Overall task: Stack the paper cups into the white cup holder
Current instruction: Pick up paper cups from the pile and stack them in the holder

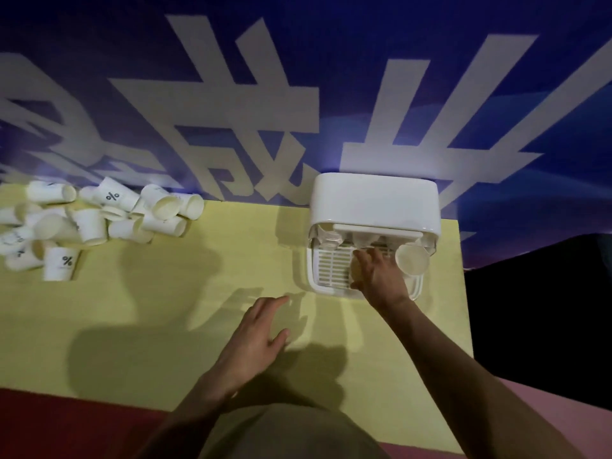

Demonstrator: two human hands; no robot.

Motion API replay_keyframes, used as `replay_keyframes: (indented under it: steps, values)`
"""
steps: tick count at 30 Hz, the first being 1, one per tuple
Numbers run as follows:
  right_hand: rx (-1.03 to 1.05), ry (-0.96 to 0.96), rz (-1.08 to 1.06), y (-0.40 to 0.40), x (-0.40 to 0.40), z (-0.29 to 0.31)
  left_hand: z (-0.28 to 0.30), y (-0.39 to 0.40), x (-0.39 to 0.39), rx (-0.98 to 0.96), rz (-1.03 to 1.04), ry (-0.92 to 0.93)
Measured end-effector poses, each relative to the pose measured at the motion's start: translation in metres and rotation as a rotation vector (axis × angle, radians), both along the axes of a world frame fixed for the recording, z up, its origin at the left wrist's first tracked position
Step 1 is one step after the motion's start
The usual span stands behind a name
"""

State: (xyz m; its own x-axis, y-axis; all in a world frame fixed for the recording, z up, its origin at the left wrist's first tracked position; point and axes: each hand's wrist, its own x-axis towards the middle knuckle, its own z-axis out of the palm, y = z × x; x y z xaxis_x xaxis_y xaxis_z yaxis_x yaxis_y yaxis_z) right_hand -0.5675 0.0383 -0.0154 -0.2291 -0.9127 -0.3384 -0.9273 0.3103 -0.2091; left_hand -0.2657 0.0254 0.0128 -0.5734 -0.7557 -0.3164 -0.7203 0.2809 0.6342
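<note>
Head view: my right hand reaches into the white holder at the right of centre in the frame, over its slatted tray. My fingers there are curled around something pale and round under the palm, most likely a cup, though the hand hides most of it and I cannot tell how firmly it is gripped. Just to the right of that hand a cup sits at the front of the holder with its open mouth turned toward me. More cups show under the holder's lid, in a row at the back of the tray.

My left hand hovers low over the yellow surface in the lower middle of the frame, fingers spread wide and holding nothing, its shadow falling beside it.

The loose cup pile lies at the upper left of the frame, well apart from the holder. The cups there lie tumbled on their sides or stand upside down, some showing a "%" mark. Behind the surface runs a blue wall with large white characters.
</note>
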Motion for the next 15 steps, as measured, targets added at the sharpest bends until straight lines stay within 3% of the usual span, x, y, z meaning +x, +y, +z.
replay_keyframes:
  steps: [3,8,15]
  values:
    - [0.002,0.022,-0.023,-0.004,0.005,-0.001,0.003,0.008,0.012,0.035,0.022,0.025]
    - [-0.172,-0.044,-0.045,0.008,0.026,0.012,0.009,0.000,0.053,0.034,0.066,0.001]
    - [-0.336,-0.157,-0.011,0.007,0.126,0.044,0.001,-0.061,0.153,-0.044,0.208,-0.005]
